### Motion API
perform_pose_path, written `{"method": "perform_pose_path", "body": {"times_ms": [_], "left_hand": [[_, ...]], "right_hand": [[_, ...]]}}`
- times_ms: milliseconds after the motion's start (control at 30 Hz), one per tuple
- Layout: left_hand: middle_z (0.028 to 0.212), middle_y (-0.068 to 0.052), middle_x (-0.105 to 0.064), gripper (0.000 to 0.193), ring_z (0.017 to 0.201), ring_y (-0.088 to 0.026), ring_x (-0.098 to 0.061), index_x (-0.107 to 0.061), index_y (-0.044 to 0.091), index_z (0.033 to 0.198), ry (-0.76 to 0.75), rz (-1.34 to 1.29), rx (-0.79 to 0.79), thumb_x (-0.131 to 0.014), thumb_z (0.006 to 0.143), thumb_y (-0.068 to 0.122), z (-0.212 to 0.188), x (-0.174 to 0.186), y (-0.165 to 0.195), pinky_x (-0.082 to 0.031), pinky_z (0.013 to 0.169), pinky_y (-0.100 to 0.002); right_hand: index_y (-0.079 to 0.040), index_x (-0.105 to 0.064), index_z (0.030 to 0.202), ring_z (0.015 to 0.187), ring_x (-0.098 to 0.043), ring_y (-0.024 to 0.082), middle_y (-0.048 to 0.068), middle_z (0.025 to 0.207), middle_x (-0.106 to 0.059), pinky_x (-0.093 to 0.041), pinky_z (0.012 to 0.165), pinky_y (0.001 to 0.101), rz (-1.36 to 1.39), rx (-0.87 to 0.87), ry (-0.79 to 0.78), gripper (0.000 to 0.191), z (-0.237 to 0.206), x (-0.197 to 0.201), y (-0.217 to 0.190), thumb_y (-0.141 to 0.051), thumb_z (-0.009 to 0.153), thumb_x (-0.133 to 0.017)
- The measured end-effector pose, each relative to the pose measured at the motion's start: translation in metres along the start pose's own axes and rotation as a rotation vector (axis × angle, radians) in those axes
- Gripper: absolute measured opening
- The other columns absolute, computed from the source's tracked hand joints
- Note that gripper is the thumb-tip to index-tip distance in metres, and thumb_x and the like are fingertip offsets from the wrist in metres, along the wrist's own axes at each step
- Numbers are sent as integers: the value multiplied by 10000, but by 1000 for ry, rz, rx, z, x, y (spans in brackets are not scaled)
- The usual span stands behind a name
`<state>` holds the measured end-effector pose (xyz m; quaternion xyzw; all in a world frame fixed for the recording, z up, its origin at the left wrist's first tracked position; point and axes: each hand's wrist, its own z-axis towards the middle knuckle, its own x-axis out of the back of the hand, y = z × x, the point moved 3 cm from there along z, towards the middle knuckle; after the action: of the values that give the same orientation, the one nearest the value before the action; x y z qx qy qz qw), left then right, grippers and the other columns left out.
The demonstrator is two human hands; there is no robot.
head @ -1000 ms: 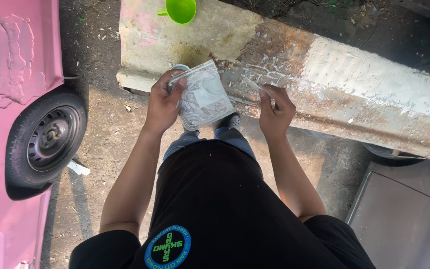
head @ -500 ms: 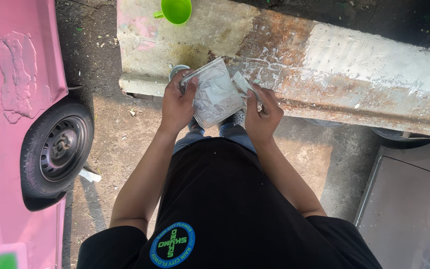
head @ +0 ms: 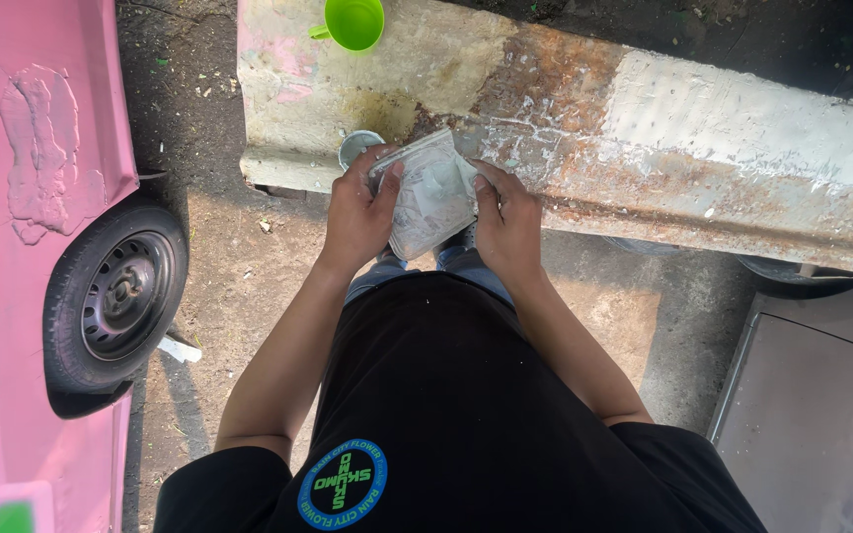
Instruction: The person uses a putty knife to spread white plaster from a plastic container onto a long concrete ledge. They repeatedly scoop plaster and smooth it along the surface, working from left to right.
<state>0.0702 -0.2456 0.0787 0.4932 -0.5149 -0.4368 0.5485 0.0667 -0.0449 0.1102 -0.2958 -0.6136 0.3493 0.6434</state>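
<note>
Over a concrete slab [head: 644,128], left hand [head: 359,212] and right hand [head: 510,225] grip a plastic bag [head: 431,192].

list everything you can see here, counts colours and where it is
bag: 1, clear plastic with whitish-grey contents, held between both hands over the slab edge
slab: 1, concrete, whitish with rust-brown stains, across the top
cup: 1, green, on the slab at top
tin: 1, round, grey metal, at the slab's near edge behind the left hand
car: 1, pink with a pale filler patch, left edge
wheel: 1, black tyre, dark rim, on the car
panel: 1, grey, bottom right
ground: bare brown dirt, below the slab
left hand: grips the bag's left side
right hand: grips the bag's right side
</note>
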Motion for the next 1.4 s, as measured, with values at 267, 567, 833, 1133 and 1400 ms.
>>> {"method": "perform_pose_path", "body": {"times_ms": [267,567,833,1133,1400], "left_hand": [[800,-216,-735,299,638,-241,-718,-653,-7,1263,-140,156,56,-627,1038,189,3,12,16,-529,604,-365],[928,-210,-756,292,723,-237,-741,-665,-13,1257,-304,170,5,-646,1022,159,6,29,12,-559,676,-341],[1081,-149,-721,282,976,-147,-646,-631,-37,1287,-199,-150,31,-631,1101,176,5,33,-10,-533,863,-319],[934,-238,-726,321,820,-362,-749,-533,-24,1354,-111,181,-29,-471,1119,187,-11,-6,4,-547,714,-415],[976,-278,-709,359,917,-443,-730,-434,-35,1421,-92,167,-39,-409,1130,173,-14,-17,0,-553,773,-469]], "right_hand": [[2,-713,1240,839,-711,269,209,975,-747,-546,807,361,16,-203,-312,330,23,0,32,-127,1003,-522],[20,-669,1264,987,-663,163,125,1144,-711,-537,835,313,437,-559,-564,334,32,-16,96,-116,986,-545],[70,-637,1337,1058,-683,166,141,1195,-701,-562,944,305,811,-461,-68,345,25,-2,87,-76,1029,-584],[-45,-708,1288,819,-685,263,216,978,-713,-567,737,365,-220,57,-39,328,-17,-4,-1,-41,972,-619],[-32,-711,1264,668,-642,120,147,926,-733,-514,607,293,337,-435,-134,288,-22,1,13,-38,1018,-562]]}}
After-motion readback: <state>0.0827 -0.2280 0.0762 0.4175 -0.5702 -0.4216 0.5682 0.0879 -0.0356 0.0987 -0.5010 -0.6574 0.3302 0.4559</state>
